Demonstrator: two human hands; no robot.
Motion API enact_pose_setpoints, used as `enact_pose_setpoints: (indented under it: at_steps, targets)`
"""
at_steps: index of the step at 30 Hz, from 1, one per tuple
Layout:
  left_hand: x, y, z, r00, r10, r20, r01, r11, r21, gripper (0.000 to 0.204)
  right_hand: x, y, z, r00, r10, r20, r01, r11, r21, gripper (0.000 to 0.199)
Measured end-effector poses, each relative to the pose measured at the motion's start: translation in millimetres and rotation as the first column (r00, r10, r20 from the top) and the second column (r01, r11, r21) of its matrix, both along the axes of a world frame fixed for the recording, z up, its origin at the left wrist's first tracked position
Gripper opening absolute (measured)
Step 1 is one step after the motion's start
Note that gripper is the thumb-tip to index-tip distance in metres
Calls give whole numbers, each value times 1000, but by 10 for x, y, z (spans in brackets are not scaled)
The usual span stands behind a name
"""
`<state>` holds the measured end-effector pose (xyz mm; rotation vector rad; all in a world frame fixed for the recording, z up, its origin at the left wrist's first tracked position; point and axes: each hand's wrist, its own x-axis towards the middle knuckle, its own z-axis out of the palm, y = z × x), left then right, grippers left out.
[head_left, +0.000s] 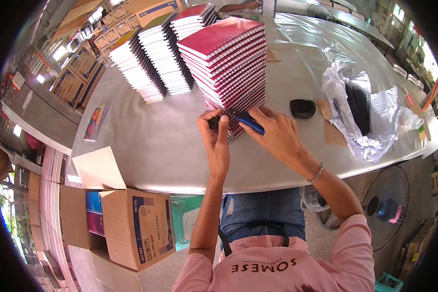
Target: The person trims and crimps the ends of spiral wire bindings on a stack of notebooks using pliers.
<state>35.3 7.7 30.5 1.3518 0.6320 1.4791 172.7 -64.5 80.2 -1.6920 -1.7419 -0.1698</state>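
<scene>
In front of a tall stack of red-covered spiral notebooks (224, 53), my two hands meet. The right hand (280, 136) is closed around blue-handled pliers (250, 124), whose jaws point left toward my other hand. My left hand (216, 141) pinches a small dark, ridged piece (213, 121) that looks like black spiral coil; the fingers hide most of it. The jaws are close to the left fingertips, and I cannot tell what lies between them. More spiral notebooks stand in stacks behind to the left, one with dark olive covers (158, 24).
On the grey table (146, 141) lie a black cup-like object (302, 108) and crumpled plastic wrap (377, 141) with black coils (358, 109). An opened cardboard box (141, 228) sits lower left beside a green stool (181, 219). A fan (387, 209) stands lower right. Another person's hand (250, 5) shows far off.
</scene>
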Motion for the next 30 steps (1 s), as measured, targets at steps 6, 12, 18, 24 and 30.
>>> enact_pose_setpoints:
  at_steps: [6, 12, 18, 24, 30]
  targets:
    - [-28, -34, 29, 995, -15, 98, 28, 990, -137, 25, -22, -75, 15, 996, 12, -88, -12, 1000, -2, 31]
    - [-18, -82, 91, 987, -56, 148, 74, 990, -120, 32, 20, -97, -43, 998, -39, 57, 32, 994, 108, 41]
    - [-45, -81, 71, 986, -116, 117, 126, 989, -80, 32, -5, -81, -72, 997, -54, 58, 47, 992, 116, 43]
    - [-65, -29, 10, 990, -124, 66, 125, 992, -10, 24, -21, -81, -71, 998, -40, 53, 34, 993, 112, 42]
    - [-66, 19, -45, 998, -63, 21, 62, 997, 39, 20, -37, -23, -78, 999, -24, 30, 22, 996, 82, 31]
